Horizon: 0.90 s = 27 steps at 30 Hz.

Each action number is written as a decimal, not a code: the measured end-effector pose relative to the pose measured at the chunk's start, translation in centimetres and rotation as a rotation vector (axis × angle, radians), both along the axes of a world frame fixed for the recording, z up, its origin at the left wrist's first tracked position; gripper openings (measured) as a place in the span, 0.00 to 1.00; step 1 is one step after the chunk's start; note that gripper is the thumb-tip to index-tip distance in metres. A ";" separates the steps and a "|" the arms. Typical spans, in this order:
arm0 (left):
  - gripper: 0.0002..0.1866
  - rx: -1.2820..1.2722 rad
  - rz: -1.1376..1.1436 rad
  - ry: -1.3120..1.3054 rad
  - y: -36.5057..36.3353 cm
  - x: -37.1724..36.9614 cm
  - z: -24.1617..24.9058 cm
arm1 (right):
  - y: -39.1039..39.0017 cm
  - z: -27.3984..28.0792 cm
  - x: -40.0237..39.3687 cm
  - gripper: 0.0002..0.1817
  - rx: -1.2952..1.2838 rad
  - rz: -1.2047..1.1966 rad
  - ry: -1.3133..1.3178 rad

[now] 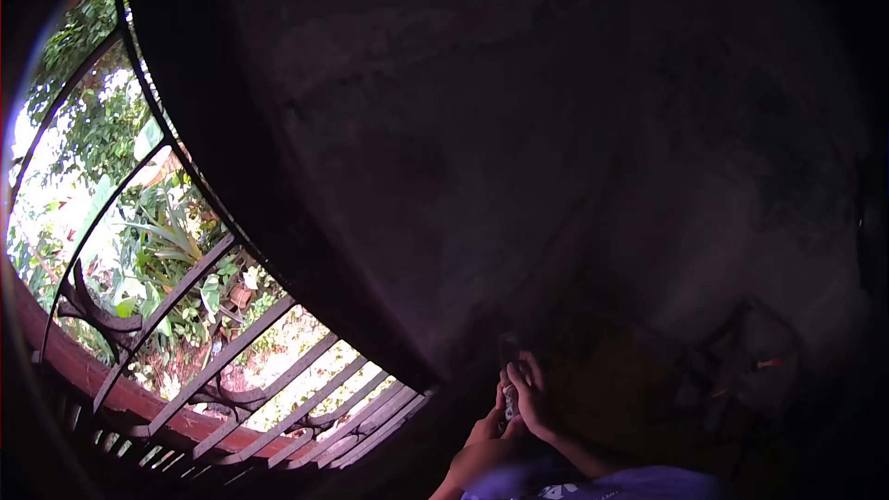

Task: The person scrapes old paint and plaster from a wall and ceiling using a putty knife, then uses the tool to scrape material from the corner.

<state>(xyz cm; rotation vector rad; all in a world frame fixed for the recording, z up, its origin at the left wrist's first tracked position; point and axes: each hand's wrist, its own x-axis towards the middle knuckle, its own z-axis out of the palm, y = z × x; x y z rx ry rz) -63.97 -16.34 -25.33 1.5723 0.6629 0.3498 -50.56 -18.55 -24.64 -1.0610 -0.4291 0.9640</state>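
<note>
Holding a small dark object (508, 380) in both hands at 6 o'clock, low in a very dim room.

Right hand (530, 398) fingers wrapped around the object; left hand (483, 444) cupped just under it, touching, though its grip is too dark to call. Object looks slim, stiff, light; best held by its sides. What it is can't be made out. Wall (482, 130) nearly black; barred window (213, 333) at 8 o'clock shows plants (162, 231); clutter at 4 o'clock unreadable.

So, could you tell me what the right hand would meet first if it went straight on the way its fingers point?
Probably the dark wall. The right hand, holding a small dark object with the left hand, points up and away; depth is unclear in the gloom.
</note>
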 end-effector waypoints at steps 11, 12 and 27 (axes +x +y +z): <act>0.26 -0.123 0.068 -0.096 2.8 5.4 -1.0 | 3.1 -0.9 9.2 0.09 0.119 0.083 -0.252; 0.24 -0.129 0.071 -0.109 3.1 6.3 -0.3 | 3.2 0.3 10.0 0.08 0.130 0.117 -0.244; 0.17 0.229 0.157 -0.316 10.0 19.0 17.1 | 13.7 21.8 23.4 0.13 0.468 0.222 -0.643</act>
